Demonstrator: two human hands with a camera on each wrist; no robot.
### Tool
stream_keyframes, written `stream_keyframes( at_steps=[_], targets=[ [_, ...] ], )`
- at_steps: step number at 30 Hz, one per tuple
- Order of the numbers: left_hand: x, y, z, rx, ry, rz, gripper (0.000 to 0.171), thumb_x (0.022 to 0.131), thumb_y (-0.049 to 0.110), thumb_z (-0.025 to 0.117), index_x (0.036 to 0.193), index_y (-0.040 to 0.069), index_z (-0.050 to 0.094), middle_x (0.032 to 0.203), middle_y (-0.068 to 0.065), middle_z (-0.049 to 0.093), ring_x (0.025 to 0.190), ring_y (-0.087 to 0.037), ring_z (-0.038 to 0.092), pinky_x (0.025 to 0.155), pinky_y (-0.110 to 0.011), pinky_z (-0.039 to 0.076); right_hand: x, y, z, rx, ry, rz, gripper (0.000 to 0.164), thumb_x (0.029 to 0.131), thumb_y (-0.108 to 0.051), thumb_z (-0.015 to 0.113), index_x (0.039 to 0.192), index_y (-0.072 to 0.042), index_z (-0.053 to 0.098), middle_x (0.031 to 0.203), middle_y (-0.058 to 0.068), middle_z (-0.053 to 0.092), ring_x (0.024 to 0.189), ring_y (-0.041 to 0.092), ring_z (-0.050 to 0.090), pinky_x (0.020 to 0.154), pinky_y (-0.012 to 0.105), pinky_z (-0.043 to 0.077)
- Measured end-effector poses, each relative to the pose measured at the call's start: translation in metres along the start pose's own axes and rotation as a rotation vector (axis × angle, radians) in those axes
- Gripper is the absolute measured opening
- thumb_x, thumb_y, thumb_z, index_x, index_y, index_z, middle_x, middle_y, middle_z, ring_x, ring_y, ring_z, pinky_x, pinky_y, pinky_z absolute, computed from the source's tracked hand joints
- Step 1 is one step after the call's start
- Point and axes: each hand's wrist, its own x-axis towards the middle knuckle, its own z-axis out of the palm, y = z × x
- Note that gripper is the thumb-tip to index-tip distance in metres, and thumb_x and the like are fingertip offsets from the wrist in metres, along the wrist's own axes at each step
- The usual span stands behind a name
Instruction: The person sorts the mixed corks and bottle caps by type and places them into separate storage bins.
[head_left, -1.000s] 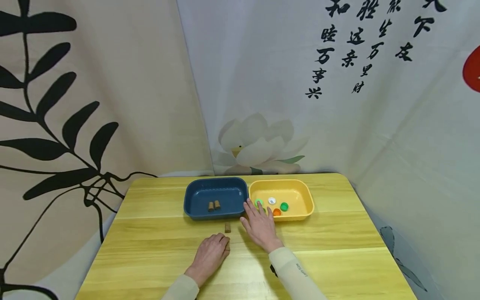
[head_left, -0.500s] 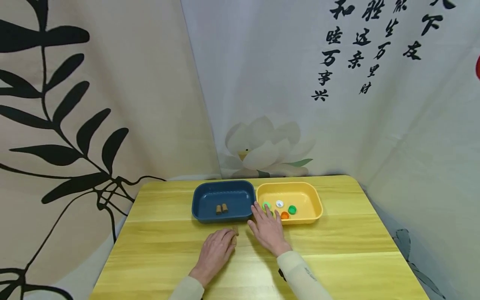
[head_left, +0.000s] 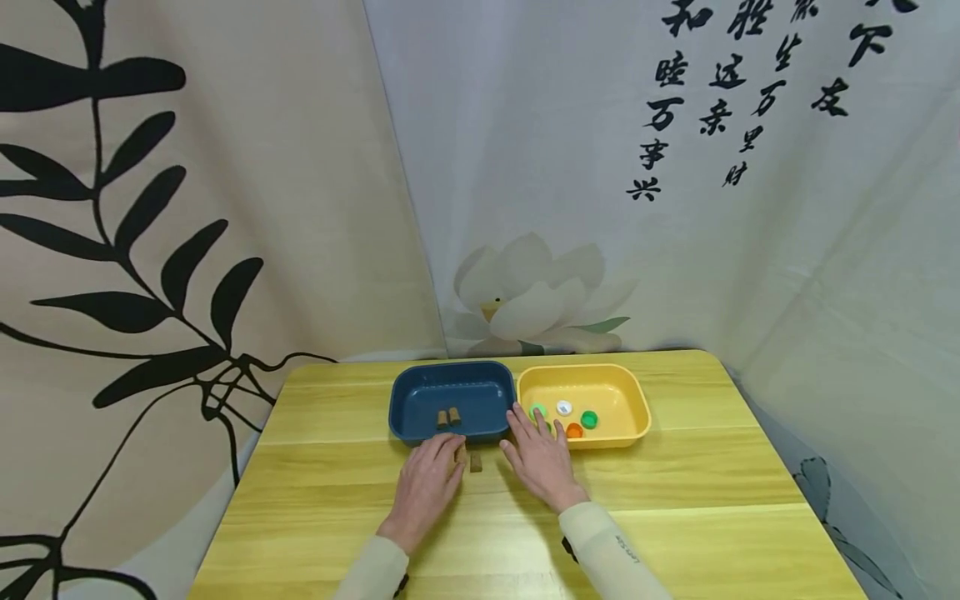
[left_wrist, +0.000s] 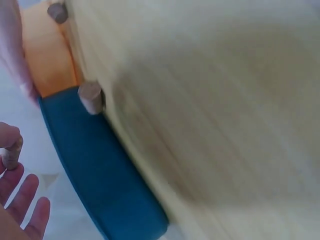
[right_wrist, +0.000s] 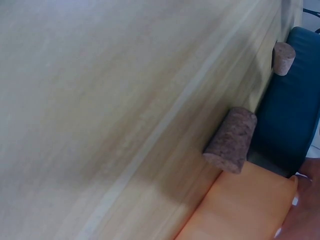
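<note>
My left hand [head_left: 426,487] pinches a cork stopper [left_wrist: 12,152] between thumb and finger, just in front of the blue tray [head_left: 405,417]. Its other fingers spread loosely in the left wrist view. A second cork [head_left: 476,462] stands on the table close to that hand. Two more corks [head_left: 448,416] are inside the blue tray. My right hand [head_left: 542,468] lies with fingers extended over the near left corner of the yellow tray [head_left: 626,400]. Another cork [right_wrist: 232,140] stands before the yellow tray in the right wrist view; the right hand hides it in the head view.
Several bottle caps lie in the yellow tray: a white cap [head_left: 564,407], a green cap [head_left: 589,420], an orange cap [head_left: 574,430] and others partly covered by fingers. The trays stand side by side at the back of the wooden table [head_left: 712,500], before a printed cloth [head_left: 337,208].
My left hand has moved forward to the blue tray's near edge with its cork, passing the cork standing on the table. My right hand has kept its place; the head view has shifted slightly.
</note>
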Motion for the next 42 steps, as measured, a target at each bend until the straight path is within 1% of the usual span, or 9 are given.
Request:
stream_keyframes(
  at_steps=[5,12,16,21,27,30,36,42],
  targets=[
    [0.01,-0.007,-0.004,-0.012,0.019,-0.04,0.044,0.083,0.016,0.089,0.124,0.008,0.072,0.12,-0.007,0.068,0.109,-0.027,0.066,0.091,-0.046,0.057,0.0,0.001,0.0,0.014,-0.003,0.002,0.06,0.11,-0.049,0.039,0.16,-0.016,0.042,0.168,0.002,0.03,0.153,0.038,0.031,0.118,0.068,0.021],
    [0.019,-0.025,-0.004,-0.024,0.032,-0.096,0.044,0.085,0.015,0.087,0.125,0.008,0.071,0.121,-0.008,0.068,0.11,-0.029,0.065,0.092,-0.049,0.055,0.0,0.001,0.0,0.011,-0.008,-0.003,0.06,0.11,-0.05,0.037,0.16,-0.016,0.041,0.168,0.002,0.03,0.152,0.038,0.031,0.118,0.068,0.022],
    [0.025,-0.032,-0.005,-0.034,0.023,-0.126,0.042,0.086,0.013,0.086,0.125,0.008,0.071,0.121,-0.009,0.068,0.11,-0.031,0.065,0.092,-0.051,0.054,0.0,0.0,-0.001,0.012,-0.015,-0.006,0.061,0.111,-0.051,0.036,0.161,-0.016,0.04,0.169,0.001,0.029,0.152,0.038,0.031,0.118,0.068,0.022],
    [0.032,-0.038,-0.005,-0.032,-0.028,-0.157,0.042,0.089,0.012,0.083,0.128,0.007,0.069,0.123,-0.01,0.068,0.111,-0.032,0.065,0.093,-0.052,0.054,0.0,0.0,-0.001,0.012,-0.002,-0.013,0.06,0.111,-0.05,0.037,0.16,-0.016,0.041,0.168,0.002,0.031,0.151,0.039,0.033,0.118,0.068,0.023],
    [0.041,-0.046,-0.004,-0.023,-0.078,-0.194,0.04,0.09,0.013,0.082,0.128,0.006,0.069,0.124,-0.012,0.069,0.114,-0.033,0.065,0.097,-0.053,0.052,0.001,0.0,-0.003,0.0,-0.007,-0.017,0.061,0.111,-0.05,0.036,0.161,-0.016,0.04,0.168,0.002,0.031,0.151,0.039,0.033,0.117,0.068,0.024],
    [0.045,-0.051,-0.003,-0.009,-0.096,-0.199,0.04,0.089,0.013,0.083,0.127,0.006,0.07,0.124,-0.012,0.07,0.115,-0.034,0.065,0.098,-0.054,0.052,0.001,0.0,-0.003,0.001,-0.006,-0.017,0.06,0.111,-0.049,0.038,0.16,-0.016,0.041,0.168,0.003,0.031,0.151,0.039,0.033,0.117,0.068,0.024],
    [0.054,-0.061,-0.002,0.047,-0.131,-0.197,0.039,0.088,0.014,0.084,0.124,0.006,0.072,0.12,-0.014,0.071,0.113,-0.036,0.066,0.096,-0.055,0.052,0.001,0.0,-0.003,-0.005,-0.014,-0.015,0.061,0.111,-0.05,0.036,0.161,-0.016,0.04,0.168,0.002,0.031,0.152,0.038,0.032,0.117,0.068,0.024],
    [0.061,-0.071,0.001,0.104,-0.178,-0.203,0.034,0.089,0.017,0.084,0.119,0.005,0.074,0.124,-0.016,0.064,0.116,-0.038,0.061,0.095,-0.058,0.051,0.001,0.001,-0.002,0.004,-0.009,-0.018,0.061,0.111,-0.05,0.037,0.161,-0.016,0.04,0.168,0.002,0.031,0.151,0.039,0.033,0.117,0.068,0.024]
  ],
)
